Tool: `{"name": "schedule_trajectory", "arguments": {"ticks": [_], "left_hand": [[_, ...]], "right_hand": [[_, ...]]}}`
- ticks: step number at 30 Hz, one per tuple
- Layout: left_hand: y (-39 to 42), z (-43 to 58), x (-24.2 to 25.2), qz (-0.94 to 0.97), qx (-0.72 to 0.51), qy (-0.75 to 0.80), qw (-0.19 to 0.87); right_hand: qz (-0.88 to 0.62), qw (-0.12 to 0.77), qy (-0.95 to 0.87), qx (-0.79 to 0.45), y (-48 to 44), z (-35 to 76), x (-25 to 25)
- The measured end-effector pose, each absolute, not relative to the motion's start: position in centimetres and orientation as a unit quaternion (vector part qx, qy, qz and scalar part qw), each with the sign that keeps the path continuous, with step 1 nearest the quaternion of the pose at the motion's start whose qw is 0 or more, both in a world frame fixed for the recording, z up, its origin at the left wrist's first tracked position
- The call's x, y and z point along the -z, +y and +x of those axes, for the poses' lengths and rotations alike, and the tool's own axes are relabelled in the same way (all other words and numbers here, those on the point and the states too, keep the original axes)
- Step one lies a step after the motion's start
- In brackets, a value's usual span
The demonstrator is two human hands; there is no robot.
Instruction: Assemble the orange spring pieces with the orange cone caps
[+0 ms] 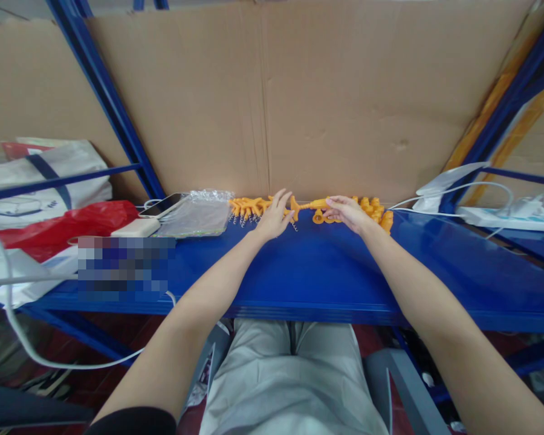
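Note:
My left hand (274, 220) is held over the blue shelf with its fingers stretched out. Just under and beside it lies a row of corkscrews (246, 208) with orange handles and metal spirals. One orange-handled corkscrew (294, 208) is right by its thumb; whether they touch I cannot tell. My right hand (348, 212) has its fingers closed at the end of a slim orange plastic piece (316, 204), which points left toward that corkscrew. Orange ring-shaped parts (318, 217) lie below this piece. Several orange cylinder-like parts (375, 210) are grouped behind and right of my right hand.
A cardboard sheet (335, 109) stands behind the blue shelf (299, 272). To the left are a clear plastic bag (197, 220), a phone (163, 205), a white box (136, 228) and a red bag (86, 220). White cables and a power strip (508, 219) lie at right.

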State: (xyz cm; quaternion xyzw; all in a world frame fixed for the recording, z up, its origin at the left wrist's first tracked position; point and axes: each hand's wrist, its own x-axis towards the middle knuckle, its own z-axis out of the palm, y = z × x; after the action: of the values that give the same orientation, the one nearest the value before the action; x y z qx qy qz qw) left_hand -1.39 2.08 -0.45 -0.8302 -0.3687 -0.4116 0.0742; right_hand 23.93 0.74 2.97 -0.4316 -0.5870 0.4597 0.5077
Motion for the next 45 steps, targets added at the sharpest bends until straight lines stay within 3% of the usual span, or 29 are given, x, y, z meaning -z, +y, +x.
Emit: {"name": "schedule_trajectory", "arguments": {"ticks": [5, 10, 14, 28, 37, 45], "left_hand": [[2.1, -1.4, 1.2, -0.843, 0.287, -0.452, 0.054], [2.3, -0.9, 1.8, -0.866, 0.2, -0.455, 0.049], [2.1, -0.7, 1.4, -0.876, 0.198, -0.435, 0.059], [0.7, -0.1, 0.4, -0.89, 0.181, -0.414, 0.061], [0.2, 0.2, 0.2, -0.891, 0.19, -0.409, 0.05], [0.8, 0.0, 0.9, -0.879, 0.189, -0.435, 0.043]], "right_hand": [[-0.484, 0.528, -0.663, -0.218, 1.7, 24.0, -2.0], [-0.526, 0.354, -0.772, 0.052, 0.9, 22.7, -0.9], [-0.538, 0.218, -0.797, 0.167, 0.3, 21.4, -0.4], [-0.534, 0.146, -0.822, 0.135, 1.0, 20.6, 1.1], [-0.611, 0.262, -0.735, 0.134, 1.2, 23.7, -0.4], [-0.694, 0.256, -0.665, 0.104, 2.6, 27.8, -1.4]]}}
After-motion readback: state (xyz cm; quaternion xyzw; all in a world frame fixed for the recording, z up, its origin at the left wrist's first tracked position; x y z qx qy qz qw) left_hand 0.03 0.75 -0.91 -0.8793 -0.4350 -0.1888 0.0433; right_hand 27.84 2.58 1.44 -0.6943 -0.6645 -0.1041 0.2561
